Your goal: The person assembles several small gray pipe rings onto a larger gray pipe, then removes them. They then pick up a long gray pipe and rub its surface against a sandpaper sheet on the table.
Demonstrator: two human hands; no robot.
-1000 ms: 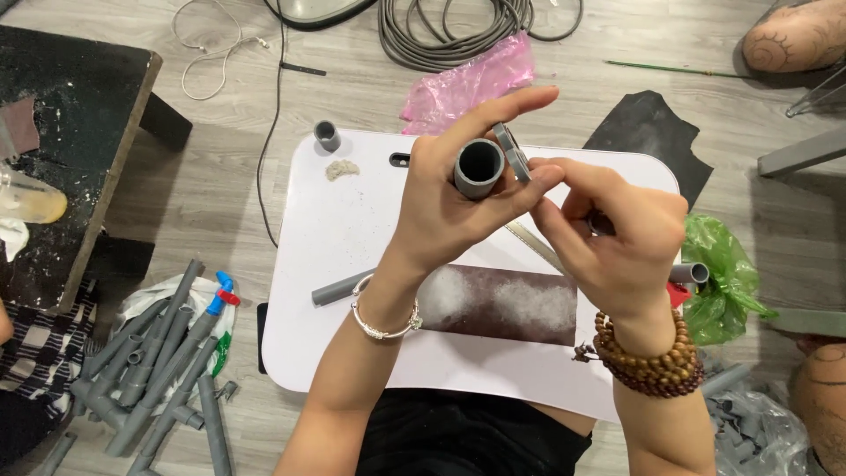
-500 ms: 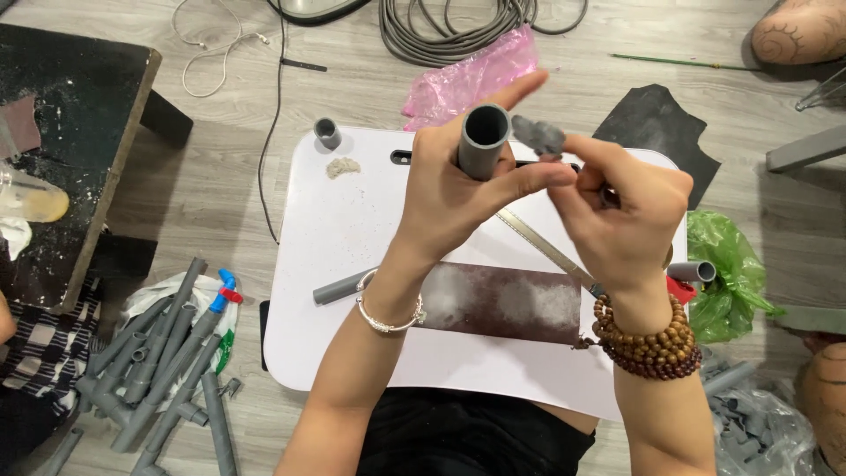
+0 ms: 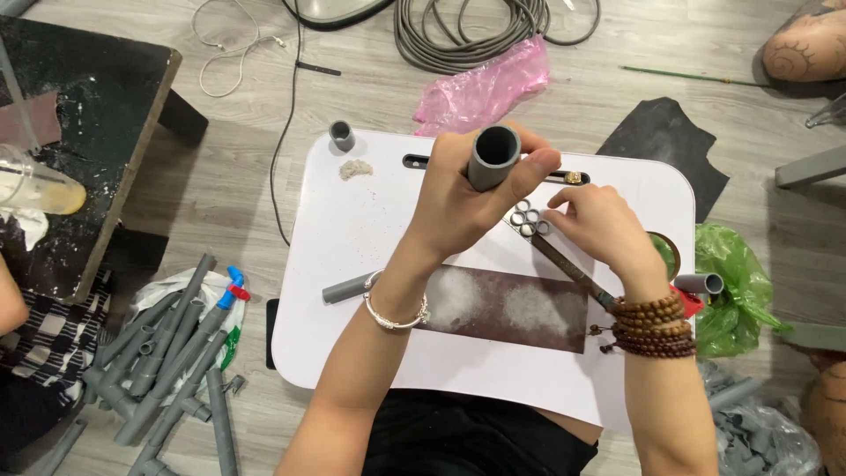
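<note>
While the left hand held a grey pipe section upright above the white tabletop, its grip was closed around the lower part only, open end facing up. Right hand rested fingertips down beside a cluster of small metal rings; whether it pinched one could not be told. Risk noted: rings lay loose near a thin rod and could scatter if nudged. Sandpaper sheet lay nearer the body. Farther off, a short pipe coupling stood at the tabletop's edge and could roll off.
</note>
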